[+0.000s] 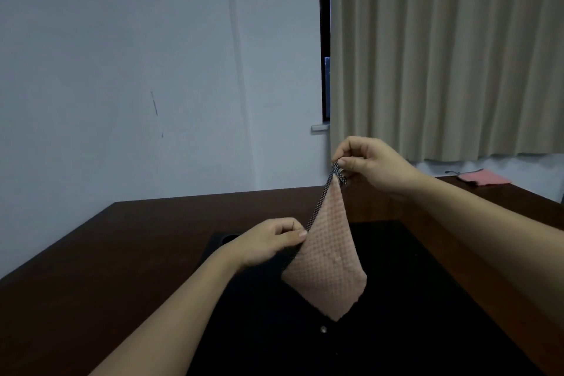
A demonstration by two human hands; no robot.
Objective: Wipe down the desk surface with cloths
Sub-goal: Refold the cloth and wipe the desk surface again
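At the near edge of the view, a black mat [412,299] covers the middle of the dark wooden desk [106,253], and a small pale speck on it cannot be identified. Above the mat hangs a pink waffle-textured cloth [328,262], clear of the surface, its lowest corner pointing down. The left hand [270,243] pinches the cloth's dark-trimmed edge between curled thumb and fingers, hiding that part of the hem. Higher and farther back, the right hand [370,165] pinches the top corner by a dark checked loop (the fingertips cover where loop meets cloth). Both forearms are cut off by the frame. A dark round shape at the mat's far left corner is mostly hidden behind the left hand. Far right on the desk lies a second pink cloth [485,178]. Beyond stand a beige curtain [442,55] and a pale wall [122,70].
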